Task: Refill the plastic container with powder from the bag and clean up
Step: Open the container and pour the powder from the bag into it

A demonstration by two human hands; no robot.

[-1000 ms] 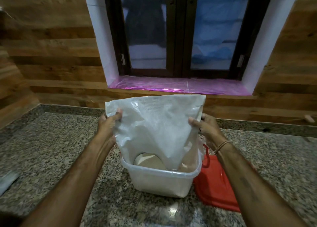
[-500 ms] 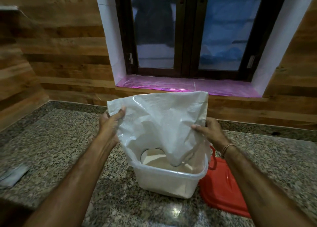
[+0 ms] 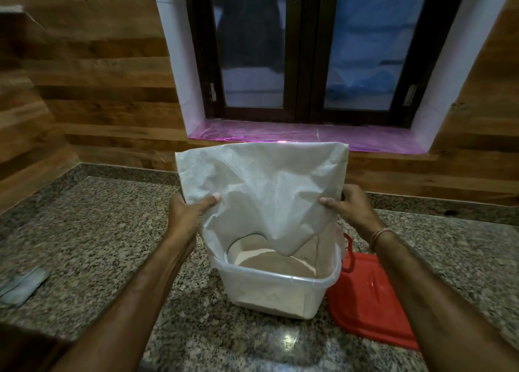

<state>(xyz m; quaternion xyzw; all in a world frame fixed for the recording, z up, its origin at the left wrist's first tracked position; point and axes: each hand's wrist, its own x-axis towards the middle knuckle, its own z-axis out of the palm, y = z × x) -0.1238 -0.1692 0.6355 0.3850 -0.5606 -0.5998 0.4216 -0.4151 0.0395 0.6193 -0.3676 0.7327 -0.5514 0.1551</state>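
A white woven bag [image 3: 261, 186] hangs upside down over a translucent plastic container [image 3: 278, 290] on the granite counter. Its mouth dips inside the container's rim. My left hand [image 3: 188, 217] grips the bag's left edge with the thumb in front. My right hand [image 3: 348, 211] pinches the right edge. Pale powder [image 3: 269, 265] lies in the container, heaped toward the back. The bag looks limp and nearly flat.
A red lid [image 3: 365, 301] lies flat on the counter [image 3: 98, 231], touching the container's right side. A grey cloth [image 3: 22, 287] sits at the far left. A wooden wall and a window with a pink-lined sill [image 3: 309, 137] stand behind.
Both hands have slid lower on the bag's sides, and the bag's mouth has risen a little, uncovering more powder in the container.
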